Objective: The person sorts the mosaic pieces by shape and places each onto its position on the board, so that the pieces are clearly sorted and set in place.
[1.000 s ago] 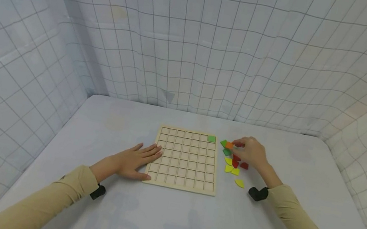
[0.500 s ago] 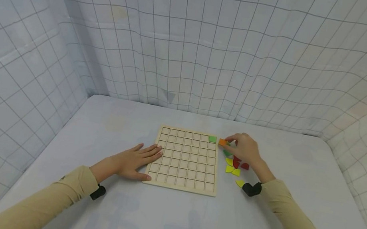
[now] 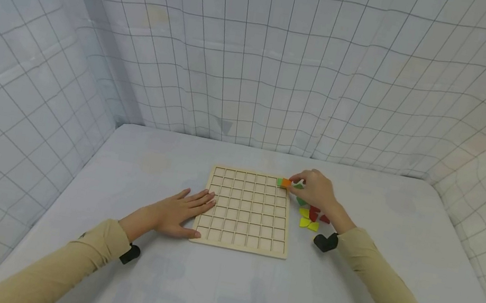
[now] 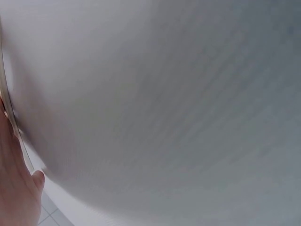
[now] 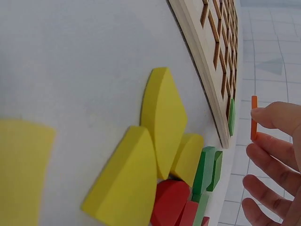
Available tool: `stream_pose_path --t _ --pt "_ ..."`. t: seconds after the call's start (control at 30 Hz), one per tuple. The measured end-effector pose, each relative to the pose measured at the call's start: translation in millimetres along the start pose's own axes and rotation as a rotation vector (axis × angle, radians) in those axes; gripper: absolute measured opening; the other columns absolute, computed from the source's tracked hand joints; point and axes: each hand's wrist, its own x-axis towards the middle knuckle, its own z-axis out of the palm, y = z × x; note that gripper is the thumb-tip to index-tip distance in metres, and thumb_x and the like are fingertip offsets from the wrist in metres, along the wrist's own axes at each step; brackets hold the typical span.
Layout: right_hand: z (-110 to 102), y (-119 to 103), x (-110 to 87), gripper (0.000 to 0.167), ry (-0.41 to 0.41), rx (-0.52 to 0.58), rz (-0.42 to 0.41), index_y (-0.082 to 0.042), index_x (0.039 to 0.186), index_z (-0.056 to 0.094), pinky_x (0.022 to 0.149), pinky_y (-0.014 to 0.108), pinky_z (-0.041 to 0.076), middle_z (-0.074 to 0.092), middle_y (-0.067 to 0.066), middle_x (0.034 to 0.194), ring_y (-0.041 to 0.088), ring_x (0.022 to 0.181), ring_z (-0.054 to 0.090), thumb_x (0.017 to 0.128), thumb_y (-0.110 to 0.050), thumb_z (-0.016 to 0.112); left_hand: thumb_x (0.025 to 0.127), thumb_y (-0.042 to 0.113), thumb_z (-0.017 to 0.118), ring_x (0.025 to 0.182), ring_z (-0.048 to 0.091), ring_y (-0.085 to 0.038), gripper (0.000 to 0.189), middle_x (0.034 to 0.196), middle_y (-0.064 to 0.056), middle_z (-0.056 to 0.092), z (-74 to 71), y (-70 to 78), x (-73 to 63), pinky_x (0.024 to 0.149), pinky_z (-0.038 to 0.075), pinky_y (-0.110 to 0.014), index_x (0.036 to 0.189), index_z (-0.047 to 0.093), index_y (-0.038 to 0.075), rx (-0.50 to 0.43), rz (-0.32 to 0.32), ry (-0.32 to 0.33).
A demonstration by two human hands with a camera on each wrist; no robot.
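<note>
A wooden grid board (image 3: 245, 211) lies on the table, a light green square tile (image 5: 231, 117) set in its far right corner cell. My right hand (image 3: 317, 191) pinches an orange tile (image 3: 286, 183) between thumb and fingers. In the right wrist view the orange tile stands off above the board's corner, partly over the green tile as seen from the head. My left hand (image 3: 178, 213) lies flat with fingers spread on the board's left edge. Only part of that hand (image 4: 19, 188) shows in the left wrist view.
Right of the board lie loose tiles: yellow tiles (image 3: 309, 224), red tiles (image 3: 313, 214) and green tiles (image 5: 204, 169), some under the right hand. Another yellow tile (image 5: 23, 174) is nearest the right wrist camera. A gridded white curtain (image 3: 266, 69) surrounds the table's back and sides.
My right hand has carried the orange tile leftward from the loose tiles to the board's far right corner. My left hand has stayed in place.
</note>
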Motion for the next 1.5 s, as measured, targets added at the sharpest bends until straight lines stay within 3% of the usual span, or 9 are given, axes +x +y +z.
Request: stream_pose_path --t 0.7,1.07,1.5 --pt "-1 -10 19.2 0.029 -0.049 0.02 0.026 -0.012 0.105 0.075 0.067 0.032 0.049 0.072 0.004 0.101 0.021 0.089 0.06 0.084 -0.031 0.069 0.093 0.06 0.045 0.151 0.008 -0.027 0.085 0.163 -0.007 0.006 3.5 -4.0 -0.2 0.118 0.011 -0.058 0.156 0.012 0.014 0.011 -0.01 -0.02" --pt "-1 -12 25.6 0.03 -0.073 0.024 0.038 -0.01 0.106 0.075 0.068 0.033 0.05 0.071 0.007 0.102 0.023 0.09 0.059 0.085 -0.031 0.069 0.094 0.06 0.046 0.15 0.012 -0.03 0.085 0.163 -0.01 0.01 5.1 -6.0 1.6 0.117 0.013 -0.06 0.156 0.014 0.011 0.018 0.01 0.007" --pt "6 -14 29.8 0.027 -0.091 0.022 -0.001 -0.011 0.103 0.076 0.068 0.034 0.052 0.072 0.007 0.102 0.023 0.091 0.061 0.086 -0.032 0.07 0.093 0.061 0.045 0.151 0.009 -0.027 0.086 0.163 -0.007 0.007 3.3 -3.6 0.0 0.118 0.011 -0.058 0.156 0.011 0.014 0.004 -0.012 -0.015"
